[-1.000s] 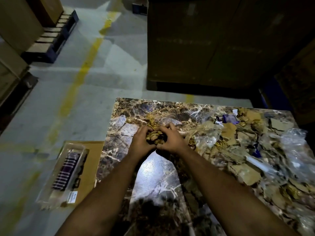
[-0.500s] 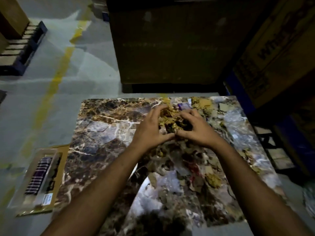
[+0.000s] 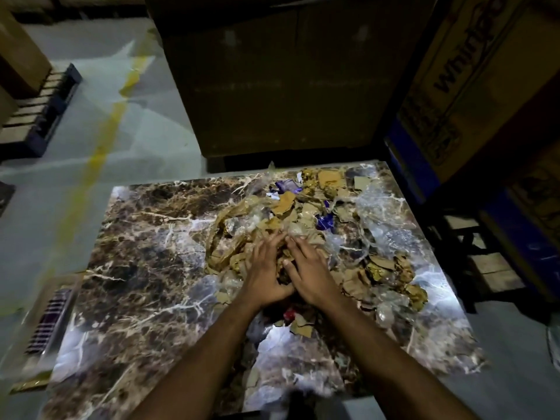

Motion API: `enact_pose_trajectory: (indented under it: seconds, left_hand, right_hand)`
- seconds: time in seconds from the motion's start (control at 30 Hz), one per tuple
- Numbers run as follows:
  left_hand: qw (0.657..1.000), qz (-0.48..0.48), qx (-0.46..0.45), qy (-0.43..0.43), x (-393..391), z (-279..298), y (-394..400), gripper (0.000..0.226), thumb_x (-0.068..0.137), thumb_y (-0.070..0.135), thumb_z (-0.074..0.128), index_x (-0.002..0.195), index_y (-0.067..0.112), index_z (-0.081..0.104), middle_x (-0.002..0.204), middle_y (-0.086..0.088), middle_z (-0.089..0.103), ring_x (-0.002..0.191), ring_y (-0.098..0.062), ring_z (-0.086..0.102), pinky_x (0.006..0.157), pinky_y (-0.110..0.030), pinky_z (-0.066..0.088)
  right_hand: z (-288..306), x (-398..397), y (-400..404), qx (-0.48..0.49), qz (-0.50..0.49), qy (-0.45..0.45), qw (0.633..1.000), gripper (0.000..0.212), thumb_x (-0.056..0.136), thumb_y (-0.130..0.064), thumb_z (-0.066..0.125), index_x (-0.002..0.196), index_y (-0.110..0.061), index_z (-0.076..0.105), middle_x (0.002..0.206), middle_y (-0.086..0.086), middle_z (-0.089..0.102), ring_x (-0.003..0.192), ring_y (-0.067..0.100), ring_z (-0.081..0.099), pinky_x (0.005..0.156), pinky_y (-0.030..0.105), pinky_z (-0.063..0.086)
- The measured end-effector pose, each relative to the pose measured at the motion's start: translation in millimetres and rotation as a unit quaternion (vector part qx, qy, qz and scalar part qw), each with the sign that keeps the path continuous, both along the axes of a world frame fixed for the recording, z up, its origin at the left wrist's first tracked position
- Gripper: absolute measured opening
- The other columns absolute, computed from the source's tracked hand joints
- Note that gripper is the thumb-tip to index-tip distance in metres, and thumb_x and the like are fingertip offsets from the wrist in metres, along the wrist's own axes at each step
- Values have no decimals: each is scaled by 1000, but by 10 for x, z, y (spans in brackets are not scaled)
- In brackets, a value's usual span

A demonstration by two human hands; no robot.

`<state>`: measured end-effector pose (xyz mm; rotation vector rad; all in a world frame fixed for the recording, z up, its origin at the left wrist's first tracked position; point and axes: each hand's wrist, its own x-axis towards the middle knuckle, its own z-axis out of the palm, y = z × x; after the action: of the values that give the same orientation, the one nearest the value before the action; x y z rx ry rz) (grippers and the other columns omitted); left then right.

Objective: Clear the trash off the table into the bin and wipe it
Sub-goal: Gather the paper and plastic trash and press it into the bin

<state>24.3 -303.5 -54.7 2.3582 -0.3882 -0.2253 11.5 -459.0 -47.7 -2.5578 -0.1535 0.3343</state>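
Observation:
A brown marble table carries a heap of trash over its far right half: torn cardboard scraps, clear plastic film, blue wrappers and a small red scrap. My left hand and my right hand lie side by side on the near part of the heap, palms down, fingers spread over crumpled brown paper. Whether they grip any of it I cannot tell. No bin shows in the head view.
A flat packaged item lies on cardboard on the floor left of the table. Large cartons stand behind the table and another printed carton at the right. A pallet sits far left by a yellow floor line.
My hands have come down from holding a clump of scraps in the air onto the heap, fingers now spread flat. The view has shifted, showing more of the trash.

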Motion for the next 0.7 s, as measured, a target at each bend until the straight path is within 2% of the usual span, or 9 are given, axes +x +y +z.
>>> enact_pose_trajectory:
  seconds: [0.07,0.13,0.2,0.23,0.33,0.43,0.53,0.6,0.7]
  left_hand:
    - [998,-24,48,19,-2,22,-31,100,69,66,56,153,53,4,164,17,14,151,-30,6,116,-66,11]
    - [995,-32,92,29,12,42,-68,98,67,69,51,152,56,5,165,20,7,151,-35,-2,114,-70,7]
    - [993,-19,108,36,22,57,-132,93,72,64,55,151,58,6,165,20,7,151,-36,-3,115,-69,4]
    - [993,-12,116,31,27,71,-169,92,76,61,59,151,59,5,165,19,9,152,-35,-3,116,-68,3]
    - [989,6,143,36,56,72,-239,95,78,59,67,152,55,7,165,16,13,152,-33,1,118,-65,2]
    - [984,23,168,60,108,22,-258,97,77,65,68,154,48,12,164,15,18,152,-33,6,119,-66,4]
    - [980,35,185,62,148,-29,-283,97,74,74,62,154,47,13,163,13,22,151,-31,12,117,-70,10]
    - [979,35,189,67,159,-33,-303,96,75,76,60,155,44,15,163,13,22,151,-30,10,116,-70,12]
    - [978,39,191,75,186,-18,-316,96,76,76,60,155,43,16,164,13,20,152,-26,7,118,-65,9]
  right_hand:
    - [-88,10,-33,-5,22,16,1000,65,106,-50,27,163,-24,9,171,-1,4,157,15,1,126,49,3]
    - [-86,18,-54,35,33,35,998,70,103,-48,33,162,-26,2,171,-2,2,156,14,-2,126,51,0]
    - [-47,22,-99,94,33,60,993,75,99,-47,36,162,-28,-1,170,-3,1,156,14,-1,127,51,2]
    - [-2,24,-136,121,29,70,990,75,99,-45,38,162,-28,1,170,-3,4,156,15,5,126,49,9]
    - [92,95,-300,154,5,75,985,58,104,-41,44,157,-30,24,158,0,41,136,18,46,107,38,40]
    - [215,352,-494,93,23,17,995,41,103,-53,42,135,-32,56,120,1,71,98,11,66,93,37,54]
    - [389,841,-620,96,-1,-40,995,27,102,-43,50,110,-22,66,93,-1,72,78,14,69,79,43,60]
    - [515,1254,-637,82,-1,-75,994,24,101,-37,55,104,-19,69,91,-1,72,78,17,68,77,45,60]
    - [662,1914,-513,23,62,-110,992,21,95,-42,61,107,-27,68,102,-4,71,90,15,66,81,39,57]
